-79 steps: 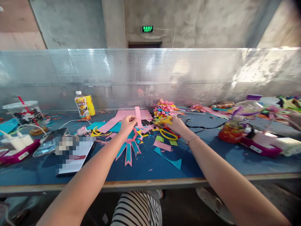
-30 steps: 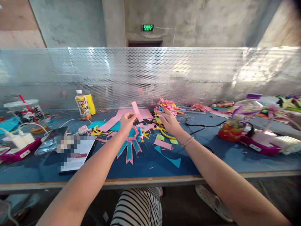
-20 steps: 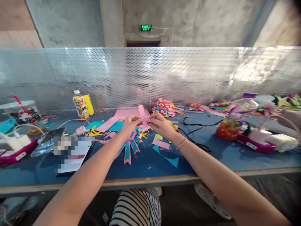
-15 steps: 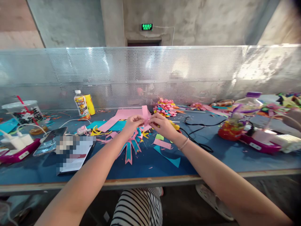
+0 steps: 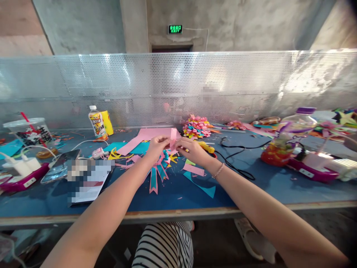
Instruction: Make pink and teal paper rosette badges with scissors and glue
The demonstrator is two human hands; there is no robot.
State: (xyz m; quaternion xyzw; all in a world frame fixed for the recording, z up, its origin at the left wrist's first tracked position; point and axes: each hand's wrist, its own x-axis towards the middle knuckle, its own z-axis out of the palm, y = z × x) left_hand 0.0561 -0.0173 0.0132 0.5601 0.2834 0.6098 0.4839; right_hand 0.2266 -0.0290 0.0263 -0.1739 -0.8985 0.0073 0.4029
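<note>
Between my two hands a pink paper strip [image 5: 173, 134] is held upright over the table. My left hand [image 5: 159, 146] pinches it from the left, its thumb and fingers together. From the right, my right hand [image 5: 189, 149] pinches the same strip near its lower end. Below them lies a pink and blue paper rosette [image 5: 154, 178] with pointed tails, partly hidden by my left hand and forearm. A large pink sheet [image 5: 145, 136] rests behind my hands, overlapping blue paper [image 5: 141, 148]. Yellow cut pieces [image 5: 115, 153] lie to the left.
A pile of folded paper pieces [image 5: 196, 126] sits behind my right hand, near yellow-handled scissors [image 5: 208, 147]. A black cable [image 5: 237, 167], a cut bottle [image 5: 279, 152] and a power strip [image 5: 312, 169] are right. A phone [image 5: 61, 165], tablet [image 5: 93, 188] and drink bottle [image 5: 97, 123] stand or lie left.
The top of the pink strip is lower and looks shorter above my fingers. Both hands stay pinched in nearly the same place; the view has shifted slightly.
</note>
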